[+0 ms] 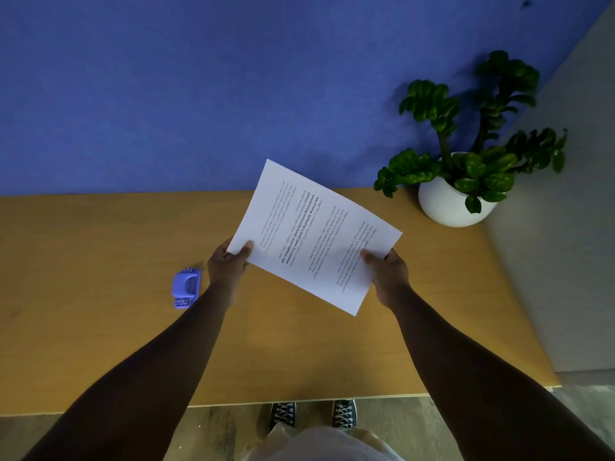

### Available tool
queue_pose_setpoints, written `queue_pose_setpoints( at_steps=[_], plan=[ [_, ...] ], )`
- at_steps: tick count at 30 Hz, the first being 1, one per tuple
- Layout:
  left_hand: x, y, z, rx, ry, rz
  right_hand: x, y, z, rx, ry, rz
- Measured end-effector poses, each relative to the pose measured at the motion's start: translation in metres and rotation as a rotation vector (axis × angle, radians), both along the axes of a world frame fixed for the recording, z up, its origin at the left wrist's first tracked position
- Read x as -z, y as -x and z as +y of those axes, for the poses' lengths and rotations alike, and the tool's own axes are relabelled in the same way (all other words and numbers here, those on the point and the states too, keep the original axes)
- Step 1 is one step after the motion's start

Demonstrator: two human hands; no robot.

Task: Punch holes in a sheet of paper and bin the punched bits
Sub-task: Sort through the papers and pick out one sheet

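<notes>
Paper (309,234) held up over the wooden table (100,327) by both hands, a single white printed sheet, skewed so its far corner points up at the blue wall (166,78). Text on it runs sideways to the person, some lines in bold. No holes visible along any edge that shows.

Left hand (229,264) pinches the sheet's near-left corner, thumb on top of the page, other fingers hidden under it. Right hand (387,272) pinches the right edge the same way, thumb on top near the printed lines, fingers tucked beneath. Both forearms reach in from the lower edge of the view, bare.

Hole punch (186,287), small and purple-blue, sits on the table left of the left hand, near the forearm but apart from it, nobody touching it. It lies flat with its narrow end toward the person.

Potted plant (466,161) in a round white pot (446,207) stands at the table's far-right corner, against the wall, well apart from the sheet. Grey panel (565,227) runs along the table's right side.

Person stands at the near table edge; dark lace-up sneakers (312,414) show on the floor below it, pale clothing at the bottom of the view. Can't see any bin.
</notes>
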State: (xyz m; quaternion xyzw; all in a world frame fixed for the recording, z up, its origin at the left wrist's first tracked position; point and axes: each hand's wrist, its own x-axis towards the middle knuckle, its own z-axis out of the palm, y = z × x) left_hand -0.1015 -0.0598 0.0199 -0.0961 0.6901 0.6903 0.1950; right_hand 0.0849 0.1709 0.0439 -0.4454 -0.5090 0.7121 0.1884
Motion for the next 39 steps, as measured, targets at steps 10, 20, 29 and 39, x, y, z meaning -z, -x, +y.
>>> queue_pose_setpoints(
  at_steps=[10, 20, 29, 39],
  plan=[
    [-0.011, -0.022, 0.028, 0.122, -0.200, -0.089, -0.002, 0.007, -0.014, -0.033, 0.225, 0.127],
    [-0.025, -0.020, 0.033, 0.219, -0.159, -0.004, -0.004, 0.002, -0.011, -0.077, 0.226, 0.096],
    [-0.040, -0.013, 0.025, 0.350, -0.012, 0.244, -0.007, 0.002, -0.003, -0.205, -0.106, -0.135],
    [-0.047, -0.027, 0.038, 0.427, 0.010, 0.366, -0.011, 0.018, -0.015, -0.296, -0.375, -0.254]
  ],
)
